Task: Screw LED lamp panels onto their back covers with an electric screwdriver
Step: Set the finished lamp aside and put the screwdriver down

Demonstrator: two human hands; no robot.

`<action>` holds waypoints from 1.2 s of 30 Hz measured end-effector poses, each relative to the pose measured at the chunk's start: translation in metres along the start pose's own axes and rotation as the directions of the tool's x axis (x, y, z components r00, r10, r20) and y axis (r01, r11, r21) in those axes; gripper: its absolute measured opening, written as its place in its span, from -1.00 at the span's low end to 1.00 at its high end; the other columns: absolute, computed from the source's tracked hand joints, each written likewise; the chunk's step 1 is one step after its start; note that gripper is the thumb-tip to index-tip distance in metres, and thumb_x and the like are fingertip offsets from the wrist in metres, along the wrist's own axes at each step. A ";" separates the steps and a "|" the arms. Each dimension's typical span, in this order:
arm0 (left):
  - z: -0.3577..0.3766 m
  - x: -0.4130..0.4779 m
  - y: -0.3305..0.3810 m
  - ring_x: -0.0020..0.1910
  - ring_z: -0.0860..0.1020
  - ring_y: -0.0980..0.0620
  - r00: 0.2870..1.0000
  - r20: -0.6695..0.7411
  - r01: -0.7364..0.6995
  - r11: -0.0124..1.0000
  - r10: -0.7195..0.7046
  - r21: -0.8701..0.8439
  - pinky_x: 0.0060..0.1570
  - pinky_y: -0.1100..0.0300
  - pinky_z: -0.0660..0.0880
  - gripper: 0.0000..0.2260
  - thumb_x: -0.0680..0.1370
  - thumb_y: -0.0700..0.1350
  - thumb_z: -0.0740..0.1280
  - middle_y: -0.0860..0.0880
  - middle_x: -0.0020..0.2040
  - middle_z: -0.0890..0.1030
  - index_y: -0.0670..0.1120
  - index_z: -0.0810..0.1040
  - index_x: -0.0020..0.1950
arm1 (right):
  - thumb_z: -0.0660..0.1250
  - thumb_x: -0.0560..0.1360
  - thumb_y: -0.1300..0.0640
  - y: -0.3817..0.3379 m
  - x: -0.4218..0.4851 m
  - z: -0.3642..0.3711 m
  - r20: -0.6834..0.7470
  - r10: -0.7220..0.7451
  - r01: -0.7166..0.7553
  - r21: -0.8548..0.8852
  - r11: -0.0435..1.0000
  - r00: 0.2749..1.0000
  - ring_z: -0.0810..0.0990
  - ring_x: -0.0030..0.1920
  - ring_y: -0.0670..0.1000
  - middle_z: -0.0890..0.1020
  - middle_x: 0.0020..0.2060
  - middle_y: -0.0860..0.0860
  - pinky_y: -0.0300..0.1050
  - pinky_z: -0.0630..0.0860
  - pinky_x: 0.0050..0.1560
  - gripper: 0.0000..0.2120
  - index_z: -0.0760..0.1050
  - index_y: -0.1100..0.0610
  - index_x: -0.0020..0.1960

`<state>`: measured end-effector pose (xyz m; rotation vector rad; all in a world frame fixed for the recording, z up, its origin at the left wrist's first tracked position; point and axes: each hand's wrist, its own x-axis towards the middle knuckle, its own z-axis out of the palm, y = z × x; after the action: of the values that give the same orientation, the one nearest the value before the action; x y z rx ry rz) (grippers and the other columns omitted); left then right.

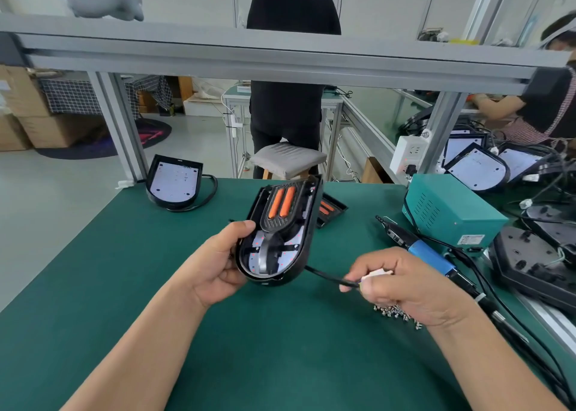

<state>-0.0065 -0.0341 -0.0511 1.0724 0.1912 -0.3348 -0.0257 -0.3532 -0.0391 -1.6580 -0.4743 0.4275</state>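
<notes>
The black D-shaped plastic back cover is raised, tilted, above the green bench mat; inside it sit a white LED panel and a black bracket with two orange strips. The left hand grips its lower left rim, thumb on the edge. The right hand pinches the cover's black cable at its pale connector. The blue electric screwdriver lies just behind that hand, and loose silver screws lie beneath it.

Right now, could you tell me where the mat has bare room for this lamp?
Free: the mat left of the left hand, this side of the flat lamp, and the near strip between the forearms. Crowded: right side, with screws, screwdriver, power box.
</notes>
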 end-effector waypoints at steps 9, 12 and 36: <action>0.009 -0.010 -0.011 0.20 0.30 -0.30 0.986 0.158 0.030 0.983 -0.059 0.183 0.12 -0.11 0.30 -0.23 0.23 0.14 0.65 -0.46 0.31 0.46 -0.36 0.62 0.23 | 0.51 0.47 0.10 0.010 0.026 0.018 -0.506 0.162 0.073 0.412 0.908 0.847 0.49 -0.40 0.01 0.52 -0.31 0.17 -0.18 0.49 -0.47 -0.71 0.59 0.32 0.02; 0.021 -0.013 -0.015 0.21 0.15 -0.29 0.976 0.219 -0.029 0.988 -0.005 0.155 -0.07 -0.02 0.10 0.04 0.16 0.19 0.71 -0.42 0.28 0.37 -0.48 0.43 0.34 | 0.29 0.73 0.09 0.010 0.029 0.032 -0.409 0.246 -0.040 0.450 0.892 0.879 0.67 -0.14 0.22 0.67 0.08 0.39 0.08 0.73 -0.16 -0.65 0.53 0.38 0.33; 0.035 -0.016 -0.021 -0.03 0.70 -0.25 0.986 0.150 0.004 0.909 -0.074 0.417 -0.13 0.02 0.66 -0.44 0.43 0.04 0.53 -0.33 0.07 0.72 -0.36 0.59 0.23 | 0.45 0.53 0.03 -0.012 0.006 0.014 -0.092 0.044 -0.020 0.252 0.968 0.995 0.72 0.23 0.23 0.71 0.23 0.24 -0.05 0.65 0.13 -0.60 0.65 0.13 0.34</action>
<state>-0.0292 -0.0711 -0.0470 1.4577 -0.0089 -0.5130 -0.0293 -0.3365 -0.0288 -1.4355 -0.3076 0.4109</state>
